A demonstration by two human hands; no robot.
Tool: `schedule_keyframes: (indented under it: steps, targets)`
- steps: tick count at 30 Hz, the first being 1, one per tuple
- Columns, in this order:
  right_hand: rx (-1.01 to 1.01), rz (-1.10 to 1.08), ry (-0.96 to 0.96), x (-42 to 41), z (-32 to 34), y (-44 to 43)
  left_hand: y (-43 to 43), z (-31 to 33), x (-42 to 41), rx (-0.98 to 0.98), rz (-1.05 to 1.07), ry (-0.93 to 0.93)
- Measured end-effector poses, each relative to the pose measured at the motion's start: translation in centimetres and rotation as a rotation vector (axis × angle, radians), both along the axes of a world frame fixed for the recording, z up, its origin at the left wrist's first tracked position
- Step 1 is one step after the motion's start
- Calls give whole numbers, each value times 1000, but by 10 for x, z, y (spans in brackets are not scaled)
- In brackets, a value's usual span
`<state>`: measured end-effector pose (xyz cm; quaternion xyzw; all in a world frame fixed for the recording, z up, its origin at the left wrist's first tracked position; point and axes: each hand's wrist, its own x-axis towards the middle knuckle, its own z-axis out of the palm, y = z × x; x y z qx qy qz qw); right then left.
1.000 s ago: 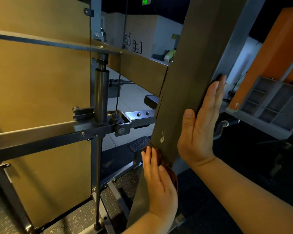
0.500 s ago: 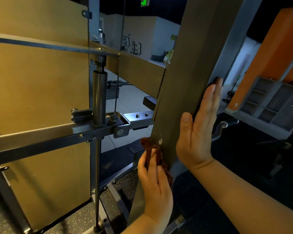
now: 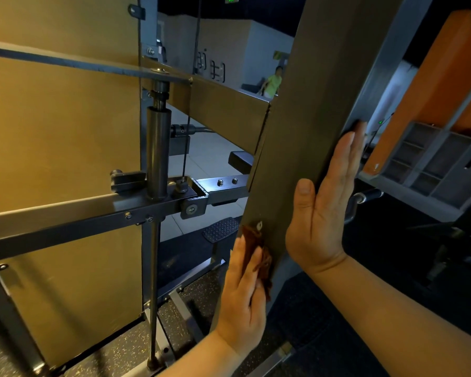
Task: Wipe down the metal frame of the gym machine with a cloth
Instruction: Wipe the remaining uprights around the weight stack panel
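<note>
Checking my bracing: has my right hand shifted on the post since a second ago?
No. The right hand stays flat on the post, thumb just as far above the white mark.

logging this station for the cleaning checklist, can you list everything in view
frame post: one, grey-brown, centre, leaning
cloth: one, reddish brown, on the post's lower left edge
panels: several, yellow, left
crossbar: one, dark steel, left to centre
cylinder: one, grey, upright on the crossbar
foot plate: one, black, below centre
shelf unit: one, grey, right
left hand: one, presses the cloth to the post
right hand: one, flat on the post's right side
</note>
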<state>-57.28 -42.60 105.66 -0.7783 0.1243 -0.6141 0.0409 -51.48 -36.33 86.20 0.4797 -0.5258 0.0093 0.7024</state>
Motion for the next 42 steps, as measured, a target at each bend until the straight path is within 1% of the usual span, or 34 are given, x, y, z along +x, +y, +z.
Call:
schedule_keyframes:
  steps: [3, 5, 7, 10, 13, 15, 17, 19, 21, 23, 25, 28, 30, 31, 32, 34, 36, 38, 40, 42]
  targets:
    - [0, -3, -5, 1, 0, 0, -12, 47, 15, -108, 3, -58]
    - [10, -9, -7, 1, 1, 1, -21, 79, 19, -149, -3, -36]
    - [19, -9, -13, 1, 1, 2, -23, 86, 17, -144, -6, -6]
    - [20, -4, -11, 1, 0, 2, -15, 42, 13, -103, 5, -82]
    - [11, 6, -11, 2, -1, 1, 0, -13, 11, 23, -12, -102]
    - [1, 6, -13, 1, -2, 0, 3, -19, 11, 76, -9, -92]
    - [-8, -1, -10, 1, -3, -1, -6, 6, 15, 18, -34, -90]
    - [-10, -13, -8, 1, -1, -1, -18, 52, 21, -72, -54, -78]
    - [-6, -17, -9, 2, -1, 0, -27, 93, 24, -118, -58, -72]
    - [-4, -22, -11, 2, -2, -1, -30, 110, 24, -149, -54, -66]
    - [1, -25, -10, 2, -3, -1, -30, 97, 21, -151, -60, -69]
    - [1, -41, -5, 2, -5, -1, -19, 44, 16, -106, -74, -81]
    - [10, -52, 5, 2, -8, -2, -11, 21, 13, -39, -77, -43]
    - [17, -60, 7, 2, -9, -1, -10, 22, 13, -28, -90, -15]
    - [22, -68, 9, 2, -10, -1, -12, 30, 14, -39, -113, 14]
    - [19, -81, 17, 1, -9, -1, -21, 66, 20, -89, -148, 41]
    - [27, -77, 27, 0, -7, 0, -31, 112, 31, -132, -133, 18]
    - [35, -71, 35, -3, -7, 2, -34, 142, 32, -146, -114, -2]
    - [26, -61, 36, -4, -8, 2, -32, 143, 29, -151, -117, -9]
    - [37, -54, 47, -6, -8, 2, -26, 123, 26, -150, -129, -4]
